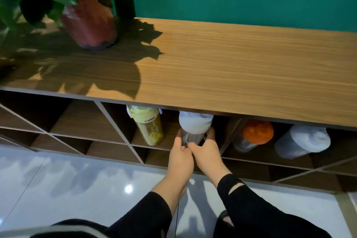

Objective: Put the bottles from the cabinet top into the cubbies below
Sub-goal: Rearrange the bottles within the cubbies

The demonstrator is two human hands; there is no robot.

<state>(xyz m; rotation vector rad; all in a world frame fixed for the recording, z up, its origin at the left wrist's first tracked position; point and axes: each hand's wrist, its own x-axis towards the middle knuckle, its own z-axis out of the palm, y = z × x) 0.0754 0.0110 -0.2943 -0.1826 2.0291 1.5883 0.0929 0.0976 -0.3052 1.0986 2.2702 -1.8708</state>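
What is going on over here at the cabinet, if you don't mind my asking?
A person is setting a white-capped bottle into a cubby, left hand and right hand both on it. A yellow bottle shares that cubby; an orange-capped bottle and a white bottle lie in the next. On the cabinet top, only a potted plant shows.

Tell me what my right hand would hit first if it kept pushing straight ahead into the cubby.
Your right hand is already on the clear bottle with the pale lavender lid. Beyond it lies only the dark cubby interior, probably the back wall, though depth is unclear.
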